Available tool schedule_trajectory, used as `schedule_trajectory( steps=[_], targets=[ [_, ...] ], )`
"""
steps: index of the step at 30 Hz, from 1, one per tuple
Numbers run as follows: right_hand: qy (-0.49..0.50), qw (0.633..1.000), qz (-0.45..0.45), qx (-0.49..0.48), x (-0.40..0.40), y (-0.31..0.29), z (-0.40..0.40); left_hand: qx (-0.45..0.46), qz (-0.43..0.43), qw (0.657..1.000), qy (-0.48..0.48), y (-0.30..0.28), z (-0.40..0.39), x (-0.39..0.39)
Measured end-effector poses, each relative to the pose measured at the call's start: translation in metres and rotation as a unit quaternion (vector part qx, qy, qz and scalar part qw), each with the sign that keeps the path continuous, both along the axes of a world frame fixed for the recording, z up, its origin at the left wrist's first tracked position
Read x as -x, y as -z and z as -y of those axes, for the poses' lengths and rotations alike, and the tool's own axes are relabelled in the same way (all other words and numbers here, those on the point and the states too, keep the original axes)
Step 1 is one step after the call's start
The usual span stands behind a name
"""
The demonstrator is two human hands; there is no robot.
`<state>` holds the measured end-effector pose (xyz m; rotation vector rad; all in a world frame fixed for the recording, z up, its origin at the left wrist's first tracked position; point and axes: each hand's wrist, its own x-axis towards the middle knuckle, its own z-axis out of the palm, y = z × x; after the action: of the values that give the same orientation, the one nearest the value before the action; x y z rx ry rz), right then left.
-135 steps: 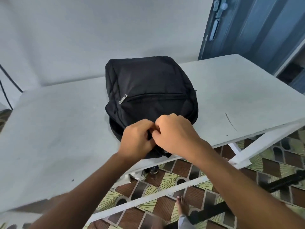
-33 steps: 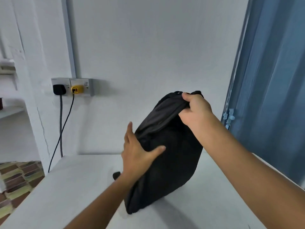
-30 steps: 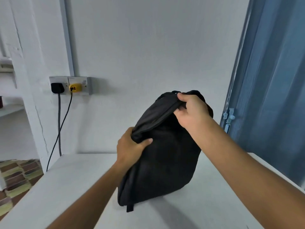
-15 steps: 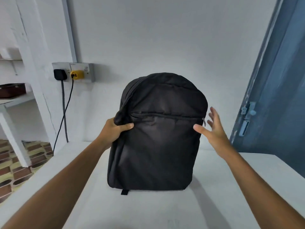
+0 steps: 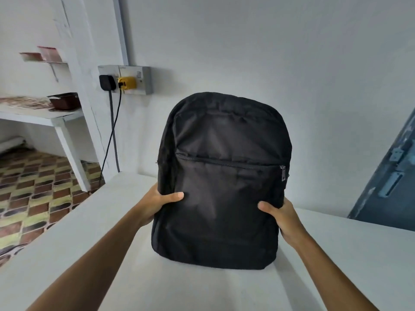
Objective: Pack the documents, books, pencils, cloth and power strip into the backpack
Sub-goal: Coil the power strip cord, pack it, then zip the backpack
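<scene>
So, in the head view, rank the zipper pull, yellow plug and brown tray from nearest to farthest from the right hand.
1. Zipper pull, on the backpack just above the right hand.
2. Yellow plug, wall socket, upper left.
3. Brown tray, far-left shelf.

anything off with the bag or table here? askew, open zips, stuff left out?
Nothing stands out. The black backpack stands upright on the white table, front pocket zipper pulled closed. The left hand and right hand grip its sides. No loose items show on the table.
</scene>
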<state>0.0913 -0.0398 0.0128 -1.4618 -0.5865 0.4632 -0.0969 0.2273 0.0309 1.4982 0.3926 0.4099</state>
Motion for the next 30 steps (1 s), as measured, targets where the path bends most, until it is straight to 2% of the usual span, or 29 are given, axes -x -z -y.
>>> schedule_trajectory(
  steps=[6, 13, 18, 26, 30],
  targets=[
    [0.074, 0.994, -0.032, -0.069, 0.001, 0.008, -0.013, 0.058, 0.044, 0.997, -0.04, 0.011, 0.003, -0.015],
    [0.148, 0.983, 0.015, -0.108, -0.029, -0.035, -0.024, 0.055, 0.068, 0.995, -0.042, -0.029, -0.008, -0.069],
    [0.188, 0.976, 0.02, -0.111, -0.066, -0.049, -0.024, 0.035, 0.065, 0.997, -0.007, -0.053, -0.017, -0.117],
    [0.204, 0.977, -0.012, -0.067, -0.095, -0.007, -0.031, 0.082, 0.016, 0.996, -0.015, -0.001, -0.028, -0.155],
    [0.219, 0.975, -0.005, -0.048, -0.102, -0.007, -0.036, 0.064, 0.007, 0.998, -0.007, 0.001, -0.034, -0.164]
  ],
)
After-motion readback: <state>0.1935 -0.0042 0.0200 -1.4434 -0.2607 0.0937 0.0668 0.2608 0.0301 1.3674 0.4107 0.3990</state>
